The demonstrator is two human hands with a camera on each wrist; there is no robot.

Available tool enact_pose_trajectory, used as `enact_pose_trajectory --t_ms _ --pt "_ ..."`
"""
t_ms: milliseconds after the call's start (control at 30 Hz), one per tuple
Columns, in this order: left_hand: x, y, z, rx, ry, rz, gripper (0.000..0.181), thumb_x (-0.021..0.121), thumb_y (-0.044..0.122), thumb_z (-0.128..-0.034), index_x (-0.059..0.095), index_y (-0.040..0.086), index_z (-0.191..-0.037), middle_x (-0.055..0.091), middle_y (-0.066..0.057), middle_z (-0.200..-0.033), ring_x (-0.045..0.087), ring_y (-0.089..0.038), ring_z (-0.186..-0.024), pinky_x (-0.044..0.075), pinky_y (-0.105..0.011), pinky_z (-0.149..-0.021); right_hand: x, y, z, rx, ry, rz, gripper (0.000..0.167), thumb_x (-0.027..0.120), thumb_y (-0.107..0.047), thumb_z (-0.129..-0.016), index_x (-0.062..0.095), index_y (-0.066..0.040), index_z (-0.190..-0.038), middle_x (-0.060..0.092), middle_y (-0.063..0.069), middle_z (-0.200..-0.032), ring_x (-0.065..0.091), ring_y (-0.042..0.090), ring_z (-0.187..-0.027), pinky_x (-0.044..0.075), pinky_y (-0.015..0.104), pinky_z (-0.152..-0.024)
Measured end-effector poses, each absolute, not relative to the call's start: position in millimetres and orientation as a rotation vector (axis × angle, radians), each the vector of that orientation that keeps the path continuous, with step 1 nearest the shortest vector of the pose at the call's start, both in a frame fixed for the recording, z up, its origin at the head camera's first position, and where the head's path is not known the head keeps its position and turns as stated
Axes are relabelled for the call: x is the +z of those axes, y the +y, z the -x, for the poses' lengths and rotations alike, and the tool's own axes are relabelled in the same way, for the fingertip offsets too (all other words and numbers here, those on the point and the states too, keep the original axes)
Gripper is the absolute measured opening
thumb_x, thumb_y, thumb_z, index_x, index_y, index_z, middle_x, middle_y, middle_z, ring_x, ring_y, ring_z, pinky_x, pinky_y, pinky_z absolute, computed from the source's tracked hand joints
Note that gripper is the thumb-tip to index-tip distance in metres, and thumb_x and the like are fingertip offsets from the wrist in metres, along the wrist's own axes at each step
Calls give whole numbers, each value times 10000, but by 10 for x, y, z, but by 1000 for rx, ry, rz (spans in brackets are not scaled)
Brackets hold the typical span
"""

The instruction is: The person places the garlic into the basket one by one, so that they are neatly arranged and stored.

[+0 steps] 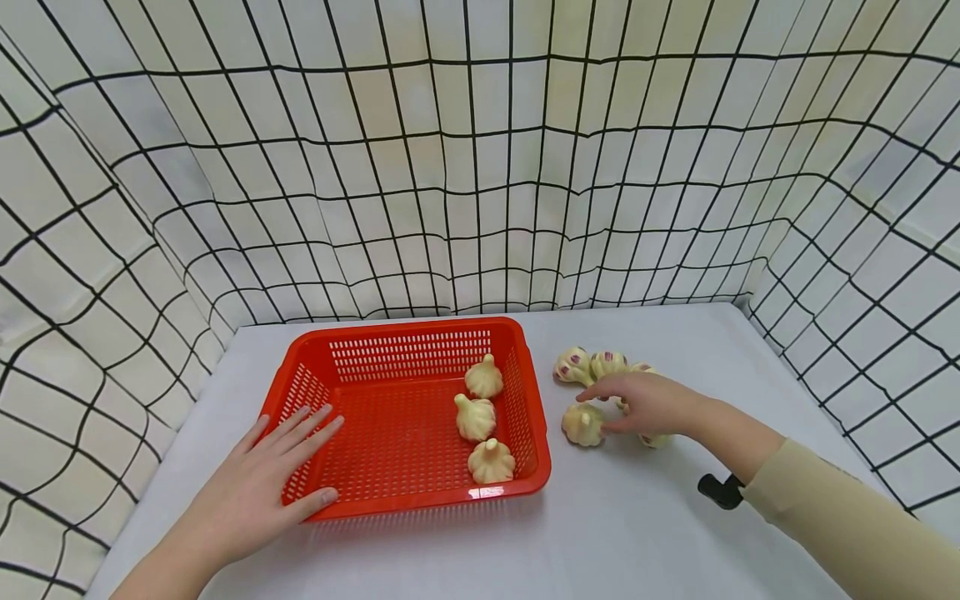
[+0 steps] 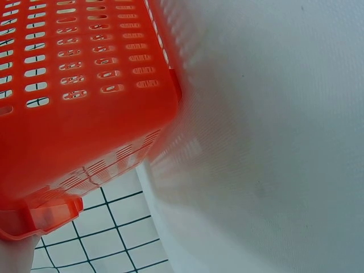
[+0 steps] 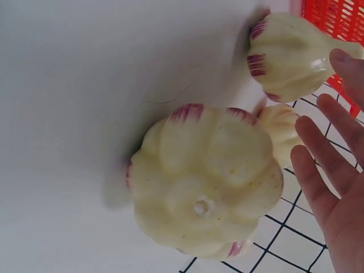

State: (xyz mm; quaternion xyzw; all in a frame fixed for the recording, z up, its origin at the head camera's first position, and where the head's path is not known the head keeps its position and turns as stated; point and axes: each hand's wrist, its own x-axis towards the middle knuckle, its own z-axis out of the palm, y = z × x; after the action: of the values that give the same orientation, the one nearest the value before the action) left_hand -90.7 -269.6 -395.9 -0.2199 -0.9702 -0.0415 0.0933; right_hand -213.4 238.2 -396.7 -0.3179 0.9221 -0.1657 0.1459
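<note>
A red plastic basket [image 1: 397, 433] stands on the white table, with three garlic bulbs along its right side; one is the middle bulb [image 1: 475, 418]. My left hand [image 1: 258, 483] lies over the basket's near left corner, fingers spread and straight. On the right, my right hand [image 1: 651, 407] reaches over a garlic bulb [image 1: 582, 425], thumb and forefinger apart on either side of it. In the right wrist view the fingers are extended, with one fingertip overlapping a purple-streaked bulb [image 3: 290, 57]; contact is unclear. A larger-looking bulb [image 3: 205, 182] sits nearer that camera.
More purple-streaked garlic bulbs [image 1: 573, 367] lie behind and under my right hand, partly hidden. A black grid net [image 1: 510, 183] over white cloth encloses the back and both sides of the table [image 1: 585, 533]. A small black object [image 1: 722, 492] shows at the right sleeve.
</note>
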Motion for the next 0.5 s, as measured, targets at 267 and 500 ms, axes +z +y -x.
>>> enact_pose_trajectory --t_ms 267,500 --pt "-3949 -2698 902 -116 -2874 656 808 627 635 -869 391 247 -1537 373 -28 -1574 334 -323 -1430 -59 -398 -1217 -3965 2312 2107 -521 2658 1122 341 791 -209 -858 717 -240 -1190 673 -170 -1162 604 134 -1137 504 426 -973" --pt "-3954 -2701 901 -116 -2873 657 805 627 635 -869 398 245 -1534 379 -32 -1571 334 -320 -1432 -62 -389 -1217 -3984 2256 2092 -489 2640 1187 255 756 -189 -887 743 -218 -1141 691 -175 -1094 623 112 -1074 515 401 -950"
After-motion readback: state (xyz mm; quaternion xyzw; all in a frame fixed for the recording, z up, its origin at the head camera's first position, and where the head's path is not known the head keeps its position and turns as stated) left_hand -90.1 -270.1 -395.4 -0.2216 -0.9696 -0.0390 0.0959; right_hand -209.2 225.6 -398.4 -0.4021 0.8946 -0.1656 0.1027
